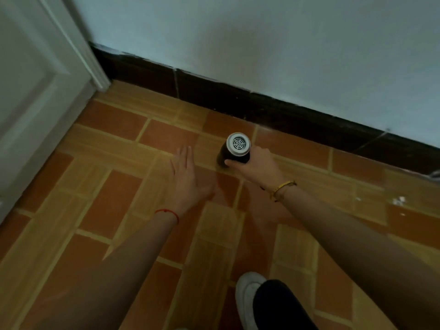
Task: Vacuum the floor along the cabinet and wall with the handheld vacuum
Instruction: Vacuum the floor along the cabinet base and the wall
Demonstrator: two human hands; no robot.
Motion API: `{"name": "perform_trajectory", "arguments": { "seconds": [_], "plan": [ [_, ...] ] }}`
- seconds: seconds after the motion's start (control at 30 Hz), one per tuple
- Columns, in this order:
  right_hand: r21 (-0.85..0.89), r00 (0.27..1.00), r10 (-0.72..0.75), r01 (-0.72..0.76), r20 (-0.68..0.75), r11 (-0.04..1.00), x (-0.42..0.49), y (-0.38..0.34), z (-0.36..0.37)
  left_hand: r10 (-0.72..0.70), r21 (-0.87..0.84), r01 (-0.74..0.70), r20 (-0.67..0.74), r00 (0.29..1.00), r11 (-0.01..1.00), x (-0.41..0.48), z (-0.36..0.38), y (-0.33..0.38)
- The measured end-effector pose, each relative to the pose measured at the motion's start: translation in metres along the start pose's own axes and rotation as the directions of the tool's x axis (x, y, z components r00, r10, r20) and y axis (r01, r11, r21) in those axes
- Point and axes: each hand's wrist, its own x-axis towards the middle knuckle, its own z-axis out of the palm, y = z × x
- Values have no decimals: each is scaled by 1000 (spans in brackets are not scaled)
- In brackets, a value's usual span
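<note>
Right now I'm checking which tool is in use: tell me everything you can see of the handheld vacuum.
The handheld vacuum is a short dark cylinder, probably plastic, capped by a pale grey round end with a slotted circular grille facing the camera. It points steeply down at the tiled floor, near the dark skirting below the wall. The right hand wraps its body from the right, thumb across the near side. The nozzle is hidden beneath the body. The left hand is spread open beside it, not touching.
</note>
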Motion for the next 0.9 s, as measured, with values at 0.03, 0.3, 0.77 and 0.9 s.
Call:
{"name": "perform_trajectory", "arguments": {
  "seconds": [0.03, 0.3, 0.77, 0.9],
  "plan": [
    [12, 999, 24, -24, -22, 1000, -7, 13, -9, 33, -3, -33, 27, 999, 999, 3, 5, 12],
    [172, 944, 255, -221, -207, 960, -66, 86, -62, 244, 35, -254, 185, 952, 966, 9, 47, 89],
    [379, 629, 672, -556, -390, 740, -190, 189, -121, 434, 36, -490, 409, 803, 871, -13, 117, 204],
    [395, 561, 704, -583, -435, 710, -197, 208, -139, 450, 46, -519, 436, 779, 853, -11, 126, 217]
  ]
}}
